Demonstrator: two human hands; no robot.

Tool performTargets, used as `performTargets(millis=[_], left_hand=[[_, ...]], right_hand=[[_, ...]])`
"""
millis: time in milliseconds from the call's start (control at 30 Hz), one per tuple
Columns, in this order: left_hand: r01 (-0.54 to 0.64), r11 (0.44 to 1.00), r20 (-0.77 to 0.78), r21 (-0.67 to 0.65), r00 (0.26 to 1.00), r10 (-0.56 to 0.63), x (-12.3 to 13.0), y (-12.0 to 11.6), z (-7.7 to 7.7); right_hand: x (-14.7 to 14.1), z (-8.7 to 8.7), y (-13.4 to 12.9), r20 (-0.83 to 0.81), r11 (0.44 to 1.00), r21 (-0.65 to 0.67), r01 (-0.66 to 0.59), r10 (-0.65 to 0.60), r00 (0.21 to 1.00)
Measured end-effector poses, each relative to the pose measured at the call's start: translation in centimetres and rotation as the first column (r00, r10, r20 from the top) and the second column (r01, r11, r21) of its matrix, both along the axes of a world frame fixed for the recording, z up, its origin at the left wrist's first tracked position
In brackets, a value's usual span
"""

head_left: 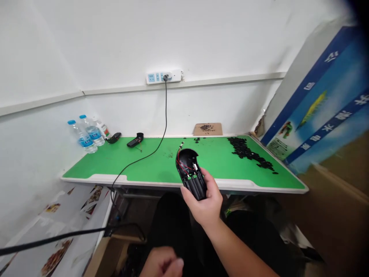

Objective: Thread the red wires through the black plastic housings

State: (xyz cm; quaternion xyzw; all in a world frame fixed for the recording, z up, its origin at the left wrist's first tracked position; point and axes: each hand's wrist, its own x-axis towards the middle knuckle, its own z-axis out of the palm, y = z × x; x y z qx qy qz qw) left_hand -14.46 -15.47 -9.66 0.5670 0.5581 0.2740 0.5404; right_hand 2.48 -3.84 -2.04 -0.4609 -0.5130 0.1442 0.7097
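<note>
My right hand grips an open black plastic housing from below, with the fingers and thumb around its lower end. Red and black wires, small green parts and a small metal spring show inside the shell, and two short leads stick out past its top. My left hand sits low at the bottom edge, partly out of view, over my dark trousers. Its fingers are curled and it is blurred, with nothing visible in it. It is well away from the housing.
A green-topped bench has a white rim. On it lie a large heap of small black parts, two smaller black housings, and water bottles. A cardboard piece holds more black bits. A black cable runs from a wall power strip across the bench.
</note>
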Motion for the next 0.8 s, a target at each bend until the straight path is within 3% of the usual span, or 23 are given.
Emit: performTargets(millis=[33, 100, 133, 200, 367, 567, 667, 800], left_hand=[[-0.087, 0.995, 0.162, 0.051, 0.984, 0.077, 1.7, 0.9, 1.5], [-0.363, 0.923, 0.456, 0.124, 0.847, 0.272, 4.9, 3.2, 4.2], [-0.446, 0.883, 0.564, 0.148, 0.771, 0.295, 6.2, 4.5, 5.4], [-0.467, 0.868, 0.683, 0.166, 0.690, 0.241, 8.1, 6.9, 7.1], [-0.329, 0.932, 0.692, 0.153, 0.709, 0.137, 9.8, 9.2, 9.2], [-0.413, 0.899, 0.663, 0.142, 0.715, 0.224, 9.9, 8.9, 9.1], [-0.458, 0.880, 0.638, 0.129, 0.717, 0.280, 9.6, 9.1, 9.4], [-0.453, 0.892, 0.662, -0.003, 0.667, 0.341, 9.4, 9.3, 10.0]], right_hand=[[0.2, -0.2, -0.5, -0.011, 1.000, -0.015, 0.005, -0.005, 1.000], [0.3, -0.9, -1.6, -0.027, 0.997, -0.072, 0.008, -0.010, 1.000], [0.2, -1.3, -2.2, -0.034, 0.994, -0.106, 0.004, -0.008, 0.999], [-0.1, -2.2, -3.2, -0.041, 0.989, -0.147, -0.031, 0.025, 0.999], [0.2, -3.4, -4.9, -0.075, 0.974, -0.157, -0.166, 0.156, 0.985], [1.4, -3.3, -5.4, -0.074, 0.934, -0.144, -0.327, 0.319, 0.945], [1.9, -3.3, -5.4, -0.068, 0.878, -0.145, -0.456, 0.451, 0.890], [2.3, -3.2, -5.3, -0.111, 0.788, -0.184, -0.587, 0.577, 0.809]])
